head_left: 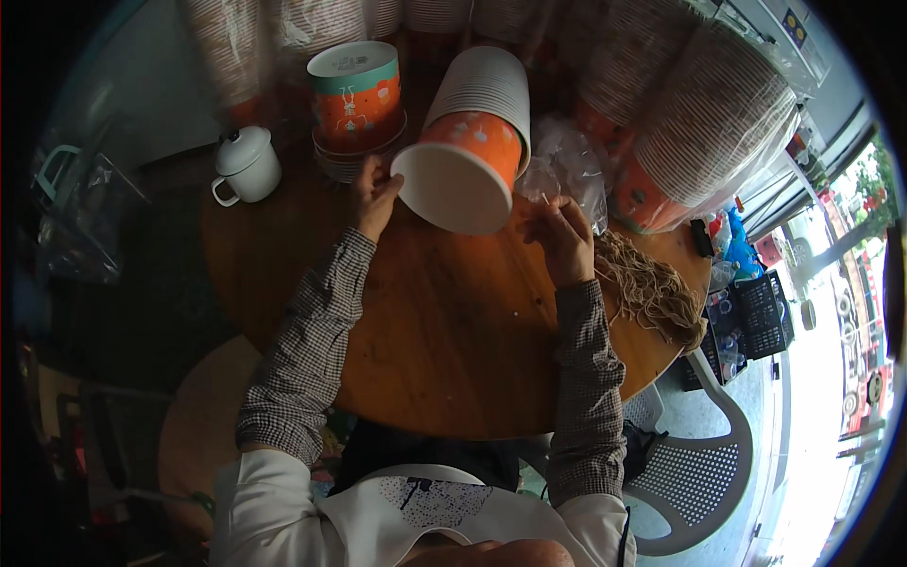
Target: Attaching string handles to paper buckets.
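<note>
An orange paper tub (pixel 462 175) is tilted with its white open mouth toward me, in front of a nested stack of paper tubs (pixel 484 83). My left hand (pixel 375 198) grips the left edge of its rim between thumb and fingers. To the right of the rim, apart from it, my right hand (pixel 563 238) has its fingers drawn together. A tiny pale tip shows at those fingertips, too small to name. Right of that hand lies a bundle of tan strings (pixel 652 288) on the round wooden table (pixel 444 331).
Behind my left hand stands an orange and green tub (pixel 355 99) on a low stack. A white lidded mug (pixel 248 165) sits at the left. Plastic-wrapped tub stacks (pixel 713 123) line the back, by crumpled clear plastic (pixel 572 165). A grey chair (pixel 694 472) stands at right.
</note>
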`<control>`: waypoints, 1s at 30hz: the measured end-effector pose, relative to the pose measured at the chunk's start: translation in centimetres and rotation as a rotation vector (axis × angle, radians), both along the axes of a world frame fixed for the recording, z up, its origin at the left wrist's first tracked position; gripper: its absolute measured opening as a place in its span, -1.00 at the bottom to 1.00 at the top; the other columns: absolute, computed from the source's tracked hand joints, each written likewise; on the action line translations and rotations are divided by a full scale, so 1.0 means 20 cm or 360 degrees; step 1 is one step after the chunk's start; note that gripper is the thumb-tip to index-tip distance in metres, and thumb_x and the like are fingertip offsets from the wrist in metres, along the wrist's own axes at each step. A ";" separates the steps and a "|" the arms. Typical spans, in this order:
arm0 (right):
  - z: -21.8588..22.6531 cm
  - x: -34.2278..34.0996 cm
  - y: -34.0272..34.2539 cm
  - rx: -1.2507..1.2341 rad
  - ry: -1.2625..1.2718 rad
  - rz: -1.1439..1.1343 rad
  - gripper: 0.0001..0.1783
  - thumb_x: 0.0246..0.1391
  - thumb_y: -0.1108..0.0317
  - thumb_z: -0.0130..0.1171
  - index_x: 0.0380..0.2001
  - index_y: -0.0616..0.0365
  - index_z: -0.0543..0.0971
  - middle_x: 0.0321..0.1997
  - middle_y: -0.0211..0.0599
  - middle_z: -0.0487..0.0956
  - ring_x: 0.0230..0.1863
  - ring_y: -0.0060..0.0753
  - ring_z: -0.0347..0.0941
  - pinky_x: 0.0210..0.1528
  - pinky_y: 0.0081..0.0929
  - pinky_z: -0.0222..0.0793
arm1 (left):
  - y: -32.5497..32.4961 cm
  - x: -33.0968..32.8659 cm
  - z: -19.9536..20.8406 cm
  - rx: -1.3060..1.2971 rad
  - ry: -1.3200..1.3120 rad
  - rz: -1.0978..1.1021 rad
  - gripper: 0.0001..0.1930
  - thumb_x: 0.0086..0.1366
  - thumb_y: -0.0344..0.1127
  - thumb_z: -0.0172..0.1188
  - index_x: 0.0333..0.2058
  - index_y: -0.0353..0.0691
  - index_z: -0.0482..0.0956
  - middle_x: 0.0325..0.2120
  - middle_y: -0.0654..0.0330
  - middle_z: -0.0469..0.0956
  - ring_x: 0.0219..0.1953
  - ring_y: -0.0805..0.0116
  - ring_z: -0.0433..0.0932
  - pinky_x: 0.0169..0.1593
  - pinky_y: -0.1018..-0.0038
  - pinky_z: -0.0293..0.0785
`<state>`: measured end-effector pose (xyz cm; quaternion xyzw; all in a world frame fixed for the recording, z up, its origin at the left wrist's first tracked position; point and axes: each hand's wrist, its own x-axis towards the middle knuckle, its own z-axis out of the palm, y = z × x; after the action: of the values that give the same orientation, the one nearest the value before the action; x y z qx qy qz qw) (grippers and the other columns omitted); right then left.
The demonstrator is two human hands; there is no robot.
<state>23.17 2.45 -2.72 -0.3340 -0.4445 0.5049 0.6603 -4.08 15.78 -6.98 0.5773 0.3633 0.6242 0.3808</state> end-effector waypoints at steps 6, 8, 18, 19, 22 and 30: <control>0.10 -0.11 -0.10 0.0167 -0.0147 -0.0138 -0.91 0.23 0.38 0.02 -0.28 0.17 0.43 -0.15 -0.18 0.55 -0.27 -0.42 0.53 -0.31 -0.50 0.46 | -0.03 -0.14 0.13 0.0479 0.0430 0.0209 -0.81 0.22 -0.42 0.10 -0.18 -0.24 0.36 -0.24 0.10 0.49 -0.19 0.36 0.50 -0.07 0.43 0.48; 0.14 -0.15 -0.12 0.0245 -0.0233 -0.0135 -0.91 0.22 0.39 0.03 -0.29 0.18 0.43 -0.15 -0.17 0.54 -0.28 -0.43 0.53 -0.31 -0.50 0.46 | -0.06 -0.18 0.18 0.0299 -0.0099 -0.0229 -0.87 0.27 -0.40 0.03 -0.22 -0.25 0.34 -0.18 0.07 0.50 -0.17 0.34 0.49 -0.05 0.41 0.49; 0.20 -0.38 -0.26 0.0263 -0.0480 -0.0108 -0.97 0.18 0.53 0.04 -0.30 0.25 0.44 -0.21 -0.28 0.55 -0.25 -0.59 0.47 -0.23 -0.62 0.41 | -0.39 0.04 0.47 0.1338 0.0604 0.0201 -0.78 0.01 -0.65 0.14 -0.33 -0.28 0.46 -0.15 0.01 0.53 -0.02 0.07 0.52 0.05 0.30 0.44; 0.18 -0.40 -0.26 0.0312 -0.0563 -0.0124 -0.96 0.16 0.55 0.05 -0.31 0.25 0.44 -0.22 -0.28 0.55 -0.25 -0.57 0.47 -0.21 -0.60 0.41 | -0.39 0.04 0.46 0.1337 0.0600 0.0190 -0.78 0.01 -0.65 0.14 -0.33 -0.28 0.46 -0.15 0.01 0.53 -0.02 0.07 0.52 0.05 0.30 0.44; 0.16 -0.44 -0.25 0.0366 -0.0739 -0.0174 -0.93 0.10 0.60 0.07 -0.33 0.25 0.44 -0.24 -0.25 0.54 -0.27 -0.45 0.51 -0.17 -0.56 0.43 | -0.38 0.06 0.45 0.1414 0.0650 -0.0060 -0.81 0.13 -0.71 -0.03 -0.33 -0.33 0.46 -0.11 -0.01 0.52 0.02 0.08 0.51 0.09 0.33 0.43; 0.14 -0.43 -0.21 0.0495 -0.1047 -0.0378 -0.90 0.03 0.64 0.08 -0.35 0.29 0.43 -0.28 -0.18 0.51 -0.26 -0.31 0.52 -0.21 -0.49 0.47 | -0.44 0.12 0.40 0.0669 0.0086 -0.0052 -0.86 0.33 -0.42 0.05 -0.20 -0.37 0.41 -0.29 0.14 0.47 -0.23 0.47 0.48 -0.17 0.55 0.46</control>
<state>14.47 -1.80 0.07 -0.4231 -0.6622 0.2173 0.5790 -1.65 6.97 0.97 0.6663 0.2259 0.6644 0.2522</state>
